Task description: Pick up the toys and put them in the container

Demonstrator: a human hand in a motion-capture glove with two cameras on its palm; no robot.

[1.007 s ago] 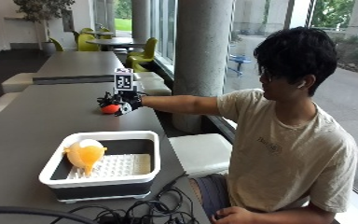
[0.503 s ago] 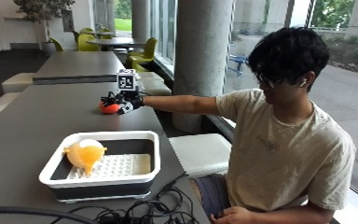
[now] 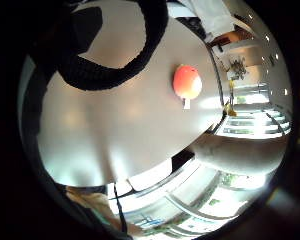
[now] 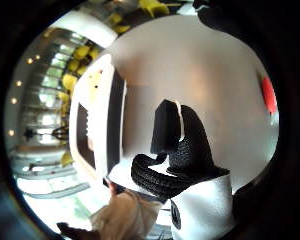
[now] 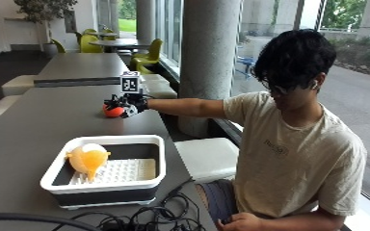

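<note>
While the person sits at the grey table with the right arm stretched out across it, the white-rimmed container stands at the near end of the tabletop. One toy is in it: a yellow-orange toy lying in the near-left part on the ribbed white floor, bulbous end up toward the rim, narrower end pointing down at the floor. In the thumb side palm view the container shows side-on, well apart from the hand.

Further along the table the gloved right hand is just beside a red-orange toy, which rests on the tabletop. In the outside view the fingers reach down to the toy's right side; whether they touch it cannot be told. The little finger side palm view shows the red-orange toy clear on the table with open surface around it, a small white tag at its edge, nothing curled round it. Fingers look loosely bent, holding nothing. The toy is roundish, so no long axis can be read.

Black cables lie at the table's near edge by the container.
</note>
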